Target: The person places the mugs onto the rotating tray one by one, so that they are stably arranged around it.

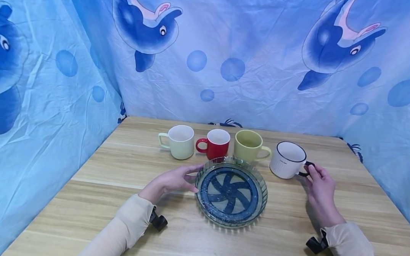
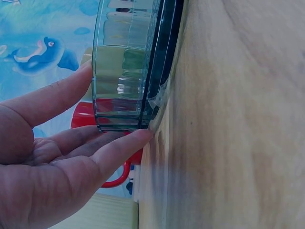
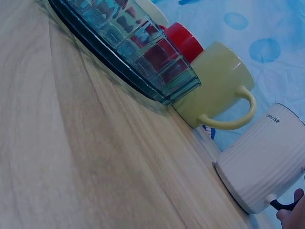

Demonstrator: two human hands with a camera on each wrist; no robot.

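A round clear glass dish (image 1: 265, 195) with a dark swirl pattern sits in front of a row of mugs. My left hand (image 1: 175, 180) holds its left side, one digit at the rim and another low on the wall in the left wrist view. Farther right, a white mug (image 1: 281, 165) with a black rim leans slightly. My right hand (image 1: 322, 188) pinches its black handle (image 1: 304, 173); in the right wrist view only fingertips (image 3: 296, 212) show. Whether the mug's base fully touches the table is unclear.
Behind the dish stand a pale mug (image 1: 181, 144) with a light green handle, a red mug (image 1: 218, 147) and a yellow-green mug (image 1: 247, 149). The wooden table (image 1: 118, 216) meets blue dolphin-print cloth (image 1: 209, 36) at the back and sides.
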